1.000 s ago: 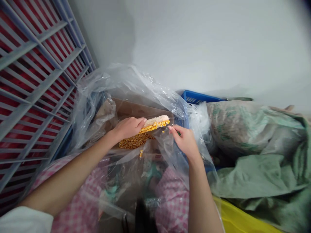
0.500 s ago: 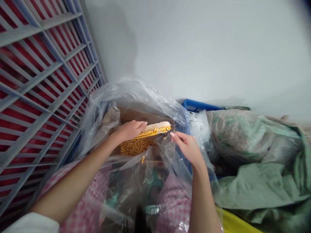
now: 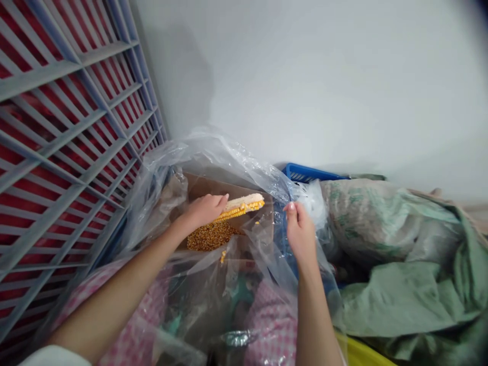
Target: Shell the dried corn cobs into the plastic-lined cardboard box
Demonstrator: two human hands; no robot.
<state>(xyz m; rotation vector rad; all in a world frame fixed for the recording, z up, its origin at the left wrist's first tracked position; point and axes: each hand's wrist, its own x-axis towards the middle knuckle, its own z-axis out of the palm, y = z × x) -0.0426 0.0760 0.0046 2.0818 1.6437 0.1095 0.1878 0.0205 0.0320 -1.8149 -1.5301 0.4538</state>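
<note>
My left hand (image 3: 204,209) is closed round a corn cob (image 3: 244,204), mostly stripped white with a row of yellow kernels along its lower side. It holds the cob level over a cardboard box (image 3: 206,187) that has a heap of loose kernels (image 3: 210,236) in it. My right hand (image 3: 299,231) is to the right of the cob tip, a short gap from it, fingers curled together against the clear plastic sheet (image 3: 244,157). What they pinch, if anything, is hidden.
A grey metal grille (image 3: 64,132) with red behind it stands on the left. A blue crate (image 3: 305,173) sits behind the box. Green woven sacks (image 3: 396,254) pile up on the right. Something yellow (image 3: 362,353) shows at the bottom. Pink checked cloth (image 3: 267,315) lies under the plastic.
My right hand has drawn away from the cob tip, up and to the right. The left hand keeps the cob over the box. The view has shifted slightly.
</note>
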